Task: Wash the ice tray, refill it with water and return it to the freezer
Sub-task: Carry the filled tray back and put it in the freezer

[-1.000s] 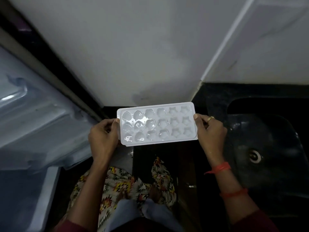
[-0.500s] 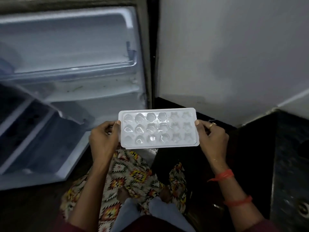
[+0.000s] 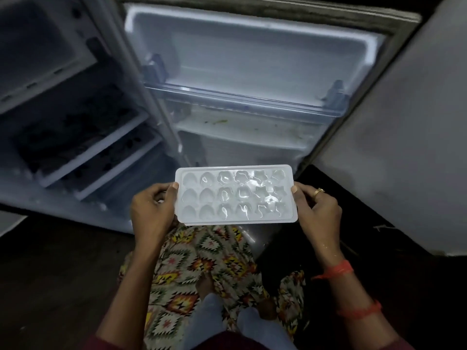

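Observation:
A white plastic ice tray [image 3: 235, 194] with shaped cells is held level in front of me, water glinting in its cells. My left hand [image 3: 151, 212] grips its left short edge and my right hand [image 3: 317, 213] grips its right short edge. Behind the tray the fridge stands open: the inside of its door [image 3: 247, 59] with a clear rail shelf faces me, and the fridge's interior [image 3: 58, 127] with white shelves lies to the left. The freezer compartment [image 3: 38, 51] shows dimly at the upper left.
A pale wall [image 3: 404, 147] rises on the right, close to the door's edge. The floor [image 3: 50, 274] below is dark. My patterned clothing [image 3: 202, 269] and feet are directly under the tray. A lower door shelf [image 3: 242, 127] carries some small crumbs.
The view has swung left from the sink and wall to the open fridge, which now fills the frame. The tray stays level in both hands.

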`<action>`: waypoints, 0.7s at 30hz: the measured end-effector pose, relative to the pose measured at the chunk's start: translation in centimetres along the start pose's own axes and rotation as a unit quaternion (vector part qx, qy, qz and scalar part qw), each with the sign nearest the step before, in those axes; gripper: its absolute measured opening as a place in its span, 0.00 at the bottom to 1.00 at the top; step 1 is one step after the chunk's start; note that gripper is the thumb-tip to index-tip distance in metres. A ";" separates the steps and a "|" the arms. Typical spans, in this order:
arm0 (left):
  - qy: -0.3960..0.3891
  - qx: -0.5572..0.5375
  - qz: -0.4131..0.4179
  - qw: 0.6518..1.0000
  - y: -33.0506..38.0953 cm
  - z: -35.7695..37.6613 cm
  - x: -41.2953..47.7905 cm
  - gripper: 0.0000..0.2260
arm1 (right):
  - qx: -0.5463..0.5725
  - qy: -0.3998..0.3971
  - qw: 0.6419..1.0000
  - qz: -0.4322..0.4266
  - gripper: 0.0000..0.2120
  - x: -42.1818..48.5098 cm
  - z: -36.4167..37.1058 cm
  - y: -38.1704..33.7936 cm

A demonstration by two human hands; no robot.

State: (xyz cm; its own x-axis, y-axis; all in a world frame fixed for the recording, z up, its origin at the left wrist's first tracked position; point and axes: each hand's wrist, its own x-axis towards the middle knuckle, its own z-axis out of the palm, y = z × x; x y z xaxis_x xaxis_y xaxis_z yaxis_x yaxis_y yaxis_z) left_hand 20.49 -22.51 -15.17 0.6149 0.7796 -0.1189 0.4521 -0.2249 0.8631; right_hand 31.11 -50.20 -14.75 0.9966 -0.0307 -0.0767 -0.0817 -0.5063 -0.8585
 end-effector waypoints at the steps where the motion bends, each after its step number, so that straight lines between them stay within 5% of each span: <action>1: 0.009 0.000 -0.005 1.000 -0.4 -1.0 0.5 0.08 | 0.003 -0.011 1.000 -0.006 0.11 0.0 1.1 -0.6; 21: 0.154 -0.089 -0.120 0.977 -6.8 -16.0 8.7 0.07 | 0.070 -0.217 0.970 -0.089 0.13 2.0 20.6 -12.2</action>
State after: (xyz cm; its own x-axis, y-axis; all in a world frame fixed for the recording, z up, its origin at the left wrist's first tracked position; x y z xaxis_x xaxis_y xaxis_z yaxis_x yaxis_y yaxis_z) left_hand 12.48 -4.85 -14.23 0.2688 0.9424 -0.1992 0.4235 0.0701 0.9032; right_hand 33.89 -26.35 -14.84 0.8985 0.4274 -0.1003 0.0604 -0.3466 -0.9361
